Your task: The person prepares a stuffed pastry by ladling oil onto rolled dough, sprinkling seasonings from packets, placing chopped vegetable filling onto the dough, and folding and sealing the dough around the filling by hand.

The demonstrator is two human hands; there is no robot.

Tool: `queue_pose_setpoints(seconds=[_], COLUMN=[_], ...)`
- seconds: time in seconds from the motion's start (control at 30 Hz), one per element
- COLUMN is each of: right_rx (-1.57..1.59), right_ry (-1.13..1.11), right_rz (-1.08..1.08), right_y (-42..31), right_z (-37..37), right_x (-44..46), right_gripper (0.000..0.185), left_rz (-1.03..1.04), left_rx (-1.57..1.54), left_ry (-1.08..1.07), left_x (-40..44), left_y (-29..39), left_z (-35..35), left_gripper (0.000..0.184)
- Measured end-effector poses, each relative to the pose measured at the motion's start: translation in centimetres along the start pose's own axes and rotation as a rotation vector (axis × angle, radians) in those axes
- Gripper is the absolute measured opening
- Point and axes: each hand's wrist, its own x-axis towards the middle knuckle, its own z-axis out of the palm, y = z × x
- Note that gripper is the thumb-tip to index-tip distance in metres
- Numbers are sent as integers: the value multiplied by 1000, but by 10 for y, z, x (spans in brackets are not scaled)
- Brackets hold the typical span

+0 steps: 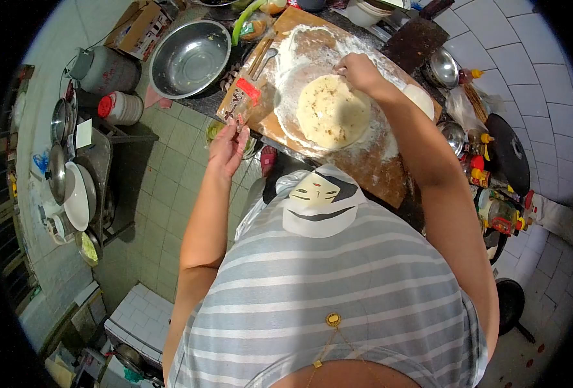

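A flat round of dough (325, 119) with brown specks over its top lies on a floured wooden board (380, 178). Above its far right edge is my right hand (359, 71), fingers drawn together; whatever they hold, if anything, is hidden. My left hand (228, 147) is at the board's left corner, thumb and fingers pinching the near end of a clear plastic packet (240, 107) with a red patch. A second pale piece of dough (418, 102) sits on the board's right side, partly behind my right forearm.
Chopsticks (260, 58) and a spoon (268, 57) lie along the board's left edge. A large steel bowl (191, 58) stands left of it. Beyond the right side are a dark cleaver-like blade (417, 44), small metal bowls (443, 68) and several sauce bottles (477, 161).
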Motion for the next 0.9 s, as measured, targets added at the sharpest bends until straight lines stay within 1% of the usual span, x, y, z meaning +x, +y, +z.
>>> queue_pose_setpoints(seconds=[0.07,0.17,0.27,0.37,0.47,0.57,0.6,0.67,0.7,0.83,0.87,0.9], right_rx=[-81,-94,-72,-112,40,296,29,27,26,127,-71,16], right_ry=[20,99,192,115,32,-228,-122,-22,29,-240,-212,-200], right_rz=[-23,20,-88,-26,-31,118,-51,-146,-194,-37,-255,-254], right_y=[15,17,23,27,10,-37,-37,-28,-34,-59,-52,-46], right_z=[2,-3,-9,-11,-18,-29,-19,5,6,6,16,24], right_x=[4,-2,-8,-8,-24,-38,-35,-28,-27,-47,-51,-57], right_gripper=[21,15,15,15,17,17,18,19,19,16,12,11], left_rz=[-2,-10,-11,-16,-18,-25,-28,-32,-32,-44,-42,-42], left_rx=[1,-11,-20,-12,-10,-7,-5,-9,-11,0,6,11], left_ry=[45,68,66,48,28,39,47,40,37,10,10,10], left_x=[-4,-5,-3,-2,-3,-3,-2,-2,-1,0,3,6], left_y=[-1,-1,-4,-4,-3,-6,-7,-9,-9,-6,-7,-7], left_z=[2,2,-2,-5,-3,-3,-3,-1,0,0,-4,-8], left_gripper=[19,19,19,18,19,19,19,19,20,19,19,20])
